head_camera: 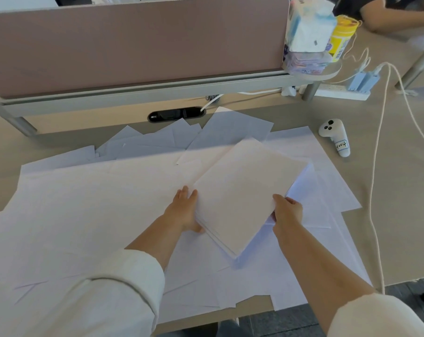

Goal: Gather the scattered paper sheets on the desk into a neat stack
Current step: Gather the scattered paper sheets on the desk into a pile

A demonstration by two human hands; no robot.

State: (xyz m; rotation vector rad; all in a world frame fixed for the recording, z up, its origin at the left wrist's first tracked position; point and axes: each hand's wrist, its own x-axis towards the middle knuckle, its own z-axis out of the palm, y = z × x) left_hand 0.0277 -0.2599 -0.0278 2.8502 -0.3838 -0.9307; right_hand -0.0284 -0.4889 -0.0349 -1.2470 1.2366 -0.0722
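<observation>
the straight fingers [184, 192] of the left hand [185, 212] are pressed flat against the left edge of a thick rectangular stack [245, 190] of smooth white paper. its right edge is gripped by the curled right hand [287, 211]. it is held above thin loose sheets [96, 203] on the beige desk [388, 215].

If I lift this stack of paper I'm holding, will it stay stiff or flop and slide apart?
The stack looks many sheets thick, so it probably stays flat. Its near edges are stepped, not flush, so sheets may slip if tilted. The right hand pinches one edge, the left hand only presses; the far end might sag.
</observation>
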